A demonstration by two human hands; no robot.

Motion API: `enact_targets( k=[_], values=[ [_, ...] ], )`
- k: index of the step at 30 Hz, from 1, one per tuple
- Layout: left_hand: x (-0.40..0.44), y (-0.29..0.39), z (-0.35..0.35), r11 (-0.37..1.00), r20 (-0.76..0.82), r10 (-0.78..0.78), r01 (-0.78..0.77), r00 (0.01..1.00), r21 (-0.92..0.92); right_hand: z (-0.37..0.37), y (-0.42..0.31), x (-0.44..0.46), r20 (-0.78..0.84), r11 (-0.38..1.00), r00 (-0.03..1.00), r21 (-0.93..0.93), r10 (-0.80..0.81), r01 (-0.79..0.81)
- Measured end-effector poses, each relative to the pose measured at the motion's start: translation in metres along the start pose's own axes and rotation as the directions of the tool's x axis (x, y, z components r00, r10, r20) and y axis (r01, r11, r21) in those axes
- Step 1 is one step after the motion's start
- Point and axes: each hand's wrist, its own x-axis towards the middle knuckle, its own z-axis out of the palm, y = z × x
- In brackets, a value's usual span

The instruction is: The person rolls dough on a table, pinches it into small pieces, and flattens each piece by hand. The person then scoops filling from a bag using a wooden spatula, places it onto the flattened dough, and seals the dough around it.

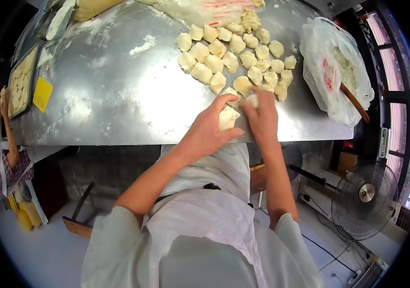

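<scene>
My left hand [207, 127] curves round a pale dough piece [228, 118] near the table's front edge, its thumb and fingers on either side. Close beside it, my right hand [262, 117] is slightly blurred, with its fingers bent over another whitish dough piece [252, 99] that is partly hidden. Just beyond both hands, several lumpy dough pieces [214, 63] lie spread over the metal table [114, 91]. One round dough piece [242, 85] sits right above my fingertips.
At the right stands a plastic bag [318, 53] of pale green filling with a wooden handle [354, 102] sticking out. A yellow scraper [42, 94] and a tray [33, 67] of dough pieces are at left, near another person's hands [3, 100]. A fan [366, 194] stands lower right.
</scene>
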Motion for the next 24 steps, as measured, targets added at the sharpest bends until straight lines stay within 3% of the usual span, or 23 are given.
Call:
enact_targets(
  k=[1, 3, 5, 7, 8, 9, 11, 12, 15, 17, 20, 24],
  values=[
    [0.000, -0.004, -0.003, 0.998, -0.039, 0.022, -0.020, 0.999, 0.060, 0.003, 0.000, -0.001, 0.052, 0.994, 0.995, -0.055, -0.090, 0.092],
    [-0.007, -0.018, -0.005, 0.985, -0.116, 0.052, -0.032, 0.992, 0.171, -0.010, 0.000, -0.005, -0.112, 1.000, 0.994, -0.020, -0.019, 0.017],
    [-0.013, -0.018, -0.008, 0.973, -0.110, 0.029, -0.002, 0.994, 0.233, -0.035, -0.020, -0.006, -0.164, 0.999, 0.986, -0.020, 0.033, -0.037],
    [-0.008, -0.015, -0.002, 0.958, -0.105, 0.090, -0.057, 0.990, 0.280, -0.040, -0.020, -0.017, 0.146, 0.934, 0.968, 0.267, 0.203, -0.237],
    [-0.007, -0.015, 0.006, 0.950, -0.101, 0.145, -0.109, 0.984, 0.293, -0.039, -0.026, -0.023, 0.359, 0.753, 0.912, 0.541, 0.195, -0.374],
    [-0.006, -0.015, 0.013, 0.938, -0.098, 0.198, -0.159, 0.975, 0.308, -0.041, -0.034, -0.025, 0.563, 0.646, 0.817, 0.578, 0.126, -0.498],
    [-0.005, -0.016, 0.022, 0.919, -0.080, 0.255, -0.215, 0.964, 0.331, -0.033, -0.056, -0.032, 0.503, 0.715, 0.861, 0.630, -0.078, -0.303],
    [-0.004, -0.013, 0.023, 0.906, -0.071, 0.284, -0.244, 0.956, 0.346, -0.030, -0.053, -0.036, 0.495, 0.671, 0.867, 0.661, -0.053, -0.336],
    [-0.014, 0.001, 0.027, 0.953, -0.187, 0.143, -0.084, 0.972, 0.292, -0.022, -0.043, -0.045, 0.469, 0.569, 0.883, 0.720, 0.022, -0.397],
    [-0.017, -0.001, 0.032, 0.974, -0.082, 0.124, -0.106, 0.989, 0.201, -0.025, -0.045, -0.049, 0.438, 0.556, 0.894, 0.722, 0.095, -0.412],
    [-0.012, 0.002, 0.039, 0.997, 0.024, 0.006, -0.008, 1.000, 0.083, -0.040, -0.044, -0.045, 0.271, 0.910, 0.958, 0.413, -0.094, -0.027],
    [0.003, 0.006, 0.047, 0.997, 0.166, -0.056, 0.046, 0.984, 0.063, -0.062, -0.041, -0.037, 0.161, 0.964, 0.968, 0.213, -0.194, 0.158]
  ],
)
